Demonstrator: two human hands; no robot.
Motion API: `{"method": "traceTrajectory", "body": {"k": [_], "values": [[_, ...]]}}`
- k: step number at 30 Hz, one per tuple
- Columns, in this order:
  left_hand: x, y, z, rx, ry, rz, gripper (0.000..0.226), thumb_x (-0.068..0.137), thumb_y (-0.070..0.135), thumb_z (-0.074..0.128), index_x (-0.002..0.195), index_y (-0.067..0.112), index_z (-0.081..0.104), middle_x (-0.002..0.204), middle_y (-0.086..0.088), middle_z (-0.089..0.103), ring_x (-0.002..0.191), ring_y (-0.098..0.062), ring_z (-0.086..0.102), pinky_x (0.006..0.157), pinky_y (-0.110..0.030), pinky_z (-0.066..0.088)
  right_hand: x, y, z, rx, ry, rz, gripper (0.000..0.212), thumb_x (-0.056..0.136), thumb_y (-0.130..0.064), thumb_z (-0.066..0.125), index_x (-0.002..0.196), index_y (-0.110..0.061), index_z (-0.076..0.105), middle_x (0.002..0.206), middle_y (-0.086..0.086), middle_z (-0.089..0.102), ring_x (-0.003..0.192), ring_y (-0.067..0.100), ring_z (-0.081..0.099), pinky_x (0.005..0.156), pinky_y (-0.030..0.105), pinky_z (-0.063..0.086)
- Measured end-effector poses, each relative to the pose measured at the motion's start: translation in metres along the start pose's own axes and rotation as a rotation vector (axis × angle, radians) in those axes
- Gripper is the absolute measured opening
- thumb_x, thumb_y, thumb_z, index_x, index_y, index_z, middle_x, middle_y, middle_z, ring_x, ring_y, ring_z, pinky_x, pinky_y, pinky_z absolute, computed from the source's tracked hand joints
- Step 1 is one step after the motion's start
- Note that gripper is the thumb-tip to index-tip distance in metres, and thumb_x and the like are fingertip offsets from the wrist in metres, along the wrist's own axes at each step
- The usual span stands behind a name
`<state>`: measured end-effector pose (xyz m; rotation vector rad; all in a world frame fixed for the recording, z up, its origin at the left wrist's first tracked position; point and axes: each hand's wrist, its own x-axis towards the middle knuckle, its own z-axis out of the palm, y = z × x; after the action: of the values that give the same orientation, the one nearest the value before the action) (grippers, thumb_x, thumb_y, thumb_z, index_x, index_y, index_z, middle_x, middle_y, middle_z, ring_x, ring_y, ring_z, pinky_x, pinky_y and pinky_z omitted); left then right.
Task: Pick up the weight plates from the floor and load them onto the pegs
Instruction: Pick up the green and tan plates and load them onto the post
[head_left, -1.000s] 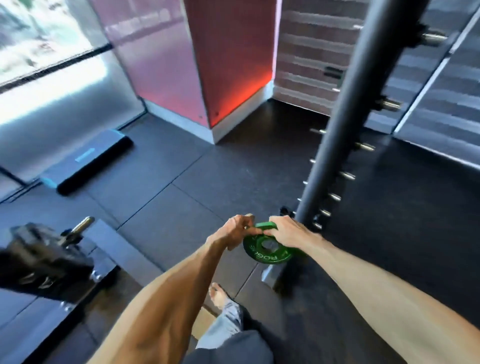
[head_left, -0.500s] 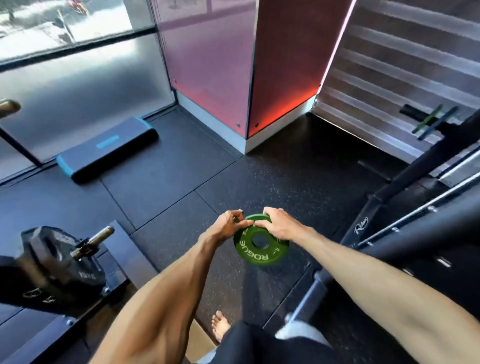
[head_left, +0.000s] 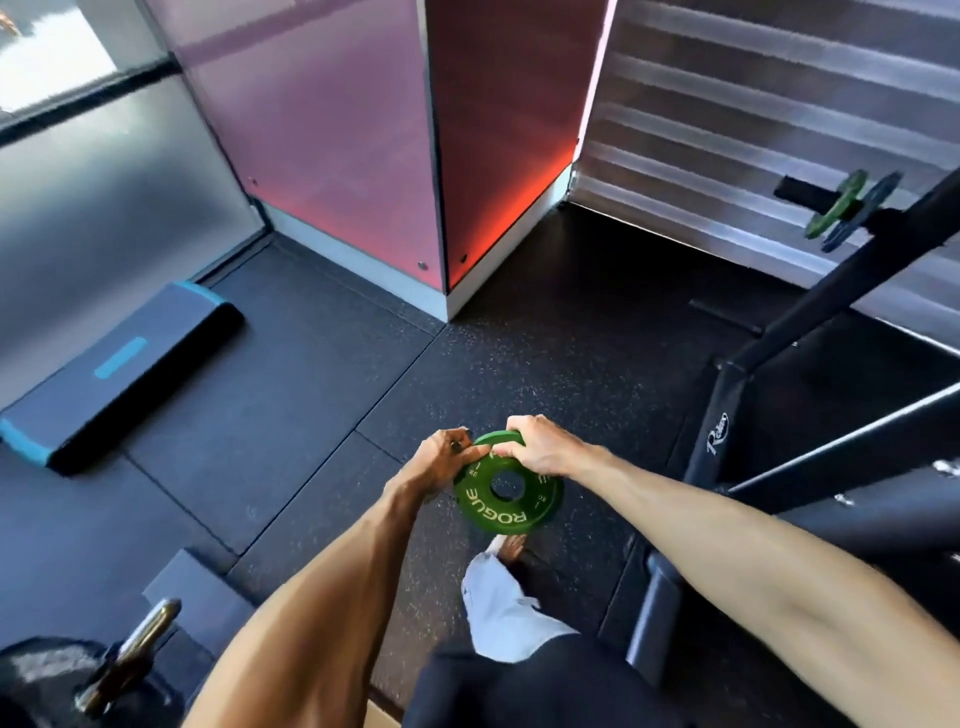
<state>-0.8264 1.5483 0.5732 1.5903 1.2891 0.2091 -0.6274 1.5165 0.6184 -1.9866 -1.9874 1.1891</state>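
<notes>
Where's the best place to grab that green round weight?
Probably grip the green plate by its top rim, one hand from each side, like the left hand and right hand do. It is thin and flat, so fingers curl over the edge.

Small green ROGUE plate (head_left: 494, 512), tilted, lettering up, off floor.

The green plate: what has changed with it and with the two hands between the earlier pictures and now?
The green plate was beside the foot of the rack; now it is held clear of it, over open floor, its face turned more toward the camera. Nothing was let go: the left hand and the right hand grip its upper rim as before. The step platform lies unmoved.
</notes>
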Motion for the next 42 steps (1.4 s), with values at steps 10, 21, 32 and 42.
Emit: {"method": "traceTrajectory", "body": {"k": [10,21,32,42], "values": [[0.199,0.097,-0.06,0.125,-0.155,0.091,0.034,0.083,0.049,0.07,0.072,0.018,0.06,0.067,0.002,0.054,0.06,-0.008,0.047,0.059,-0.026,0.04,0.126,0.045,-0.124,0.123,0.155,0.159,0.033,0.092,-0.042,0.065,0.092,-0.01,0.056,0.086,0.01,0.065,0.078,0.029,0.064,0.067,0.037,0.048],[0.419,0.217,-0.071,0.27,-0.41,0.253,0.017,0.088,0.037,0.069,0.088,0.021,0.065,0.069,0.008,0.056,0.062,-0.007,0.048,0.063,-0.028,0.04,0.23,0.123,-0.253,0.23,0.339,0.323,0.023,0.098,-0.025,0.059,0.085,-0.017,0.041,0.091,0.003,0.072,0.066,0.019,0.06,0.048,0.027,0.038],[0.591,0.362,-0.084,0.449,-0.661,0.454,0.034,0.096,0.034,0.059,0.123,0.013,0.061,0.116,-0.002,0.064,0.105,-0.017,0.06,0.087,-0.028,0.043,0.301,0.15,-0.388,0.173,0.641,0.675,0.036,0.094,-0.042,0.061,0.103,-0.007,0.059,0.102,0.017,0.071,0.094,0.036,0.067,0.073,0.041,0.051],[0.707,0.41,-0.068,0.714,-0.568,0.434,0.036,0.093,0.025,0.058,0.121,0.003,0.053,0.121,-0.022,0.06,0.112,-0.037,0.059,0.087,-0.035,0.045,0.316,0.229,-0.48,0.237,0.974,0.915,0.031,0.099,-0.04,0.053,0.098,-0.009,0.051,0.086,0.013,0.066,0.083,0.034,0.066,0.069,0.043,0.049]]}}
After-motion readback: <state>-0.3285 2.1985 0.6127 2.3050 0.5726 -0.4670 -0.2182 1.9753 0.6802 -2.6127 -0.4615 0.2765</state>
